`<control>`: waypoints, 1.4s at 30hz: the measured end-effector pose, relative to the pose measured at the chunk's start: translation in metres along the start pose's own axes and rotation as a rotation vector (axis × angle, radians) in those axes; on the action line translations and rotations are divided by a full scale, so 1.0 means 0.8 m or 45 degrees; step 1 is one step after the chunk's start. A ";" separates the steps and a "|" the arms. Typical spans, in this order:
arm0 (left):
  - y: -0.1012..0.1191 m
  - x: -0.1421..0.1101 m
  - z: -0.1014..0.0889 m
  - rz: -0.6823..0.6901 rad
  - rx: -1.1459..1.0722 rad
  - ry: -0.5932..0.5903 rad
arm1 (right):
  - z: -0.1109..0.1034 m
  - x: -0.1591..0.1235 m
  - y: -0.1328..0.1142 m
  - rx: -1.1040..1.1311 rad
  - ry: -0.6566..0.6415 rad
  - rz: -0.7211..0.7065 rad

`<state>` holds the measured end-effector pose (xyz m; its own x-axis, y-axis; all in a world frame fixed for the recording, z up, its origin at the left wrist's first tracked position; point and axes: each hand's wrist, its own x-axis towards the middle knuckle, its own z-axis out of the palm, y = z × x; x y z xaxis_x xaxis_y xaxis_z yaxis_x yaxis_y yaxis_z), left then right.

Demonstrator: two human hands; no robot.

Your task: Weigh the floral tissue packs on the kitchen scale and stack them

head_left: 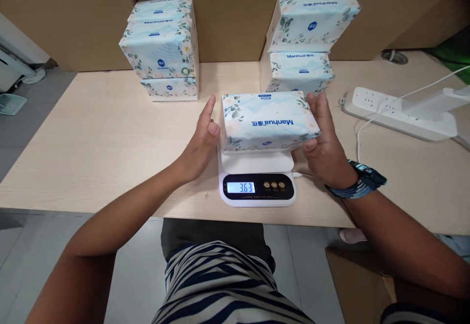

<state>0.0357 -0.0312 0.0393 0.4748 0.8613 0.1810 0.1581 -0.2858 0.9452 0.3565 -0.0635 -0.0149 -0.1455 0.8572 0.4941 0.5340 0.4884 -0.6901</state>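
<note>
A soft blue-and-white floral plastic tissue pack (pixel 269 121) lay on the small white digital kitchen scale (pixel 257 187) on the pale wooden desk (pixel 110 143). The left hand (pixel 200 143) and right hand (pixel 325 143) flanked its ends, fingers spread wide, seemingly touching. Lingering pressure could skew the reading, or nudge the overhanging pack off.

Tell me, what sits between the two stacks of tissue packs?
Only bare table lies between the left stack and the right stack, in the head view.

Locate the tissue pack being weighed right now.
In the head view, the tissue pack lies on the white scale at the desk's centre front, between the left hand and right hand, ahead of two tissue stacks.
</note>
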 end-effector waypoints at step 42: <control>0.008 -0.039 0.037 0.176 0.116 0.085 | -0.005 -0.034 0.005 0.322 0.126 0.167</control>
<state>0.0477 -0.0728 0.0319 0.4391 0.8365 0.3279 0.1747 -0.4375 0.8821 0.3655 -0.0855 -0.0290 -0.0003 0.9016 0.4326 0.3170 0.4104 -0.8551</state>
